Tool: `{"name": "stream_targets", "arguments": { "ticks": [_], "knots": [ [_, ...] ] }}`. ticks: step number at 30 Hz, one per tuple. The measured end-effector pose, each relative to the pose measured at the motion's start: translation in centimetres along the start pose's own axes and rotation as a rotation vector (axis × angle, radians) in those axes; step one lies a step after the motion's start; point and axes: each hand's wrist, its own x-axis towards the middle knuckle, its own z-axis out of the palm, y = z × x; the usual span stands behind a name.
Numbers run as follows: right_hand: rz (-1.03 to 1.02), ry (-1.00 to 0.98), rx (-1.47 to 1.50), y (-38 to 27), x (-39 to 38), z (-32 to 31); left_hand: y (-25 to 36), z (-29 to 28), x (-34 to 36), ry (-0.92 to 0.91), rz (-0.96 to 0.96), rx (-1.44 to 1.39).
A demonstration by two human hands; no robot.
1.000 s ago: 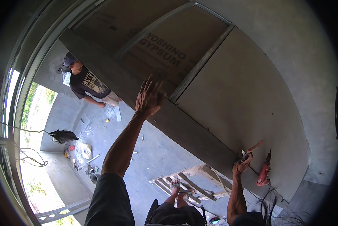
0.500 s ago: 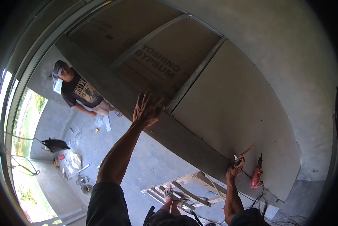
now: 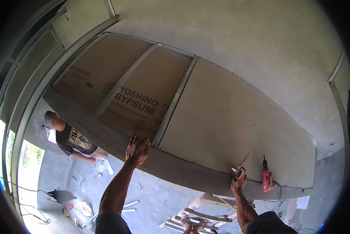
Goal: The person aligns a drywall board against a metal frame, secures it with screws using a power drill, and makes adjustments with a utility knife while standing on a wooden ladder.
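Observation:
My left hand (image 3: 138,150) rests at the dark grey ledge (image 3: 175,174) below the open framed bay, its fingers bent and a little apart, holding nothing. My right hand (image 3: 238,180), near the ledge's right part, grips a wooden stick (image 3: 244,159) along with a small pointed light-coloured tool (image 3: 234,170), partly hidden by the fingers. Just right of it a red drill (image 3: 267,178) with a black bit lies on the pale board (image 3: 218,113). Left of that board, brown printed board (image 3: 143,89) shows between metal studs (image 3: 128,78).
A co-worker (image 3: 71,138) in a dark T-shirt and cap stands lower left. Far below are the floor (image 3: 151,197) with scattered offcuts and a wooden ladder-like stand (image 3: 206,210) under my feet. A dark bag (image 3: 61,195) hangs from cables by the bright window openings (image 3: 30,163).
The view has tilted, bringing more upper wall and framing into sight. My left hand appears lower and further left, its fingers more bent. The co-worker's head has turned slightly.

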Motion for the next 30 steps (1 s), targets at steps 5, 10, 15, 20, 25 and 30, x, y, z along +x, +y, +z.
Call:
{"name": "stream_targets", "arguments": {
  "ticks": [5, 10, 15, 20, 25, 30],
  "knots": [
    [0.022, -0.039, -0.007, -1.4, 0.5, -0.4, -0.1, -0.4, 0.1, -0.005, 0.006, -0.016],
    [0.014, -0.033, 0.005, -0.8, 0.5, -0.5, 0.3, -0.3, 0.3, -0.069, -0.038, -0.015],
    [0.039, -0.042, -0.021, -1.0, 0.6, -0.5, 0.2, 0.0, 0.2, -0.076, -0.035, -0.012],
    [0.029, -0.034, -0.015, -0.6, 0.5, -0.3, 0.1, 0.2, 0.2, -0.066, -0.041, -0.012],
    [0.001, 0.0, -0.011, -0.6, 0.4, -0.1, -0.1, 0.4, 0.1, -0.056, -0.036, 0.007],
    [0.012, -0.009, -0.003, -0.3, 0.3, -0.1, -0.1, 0.4, 0.0, -0.068, -0.058, -0.008]
  ]
}}
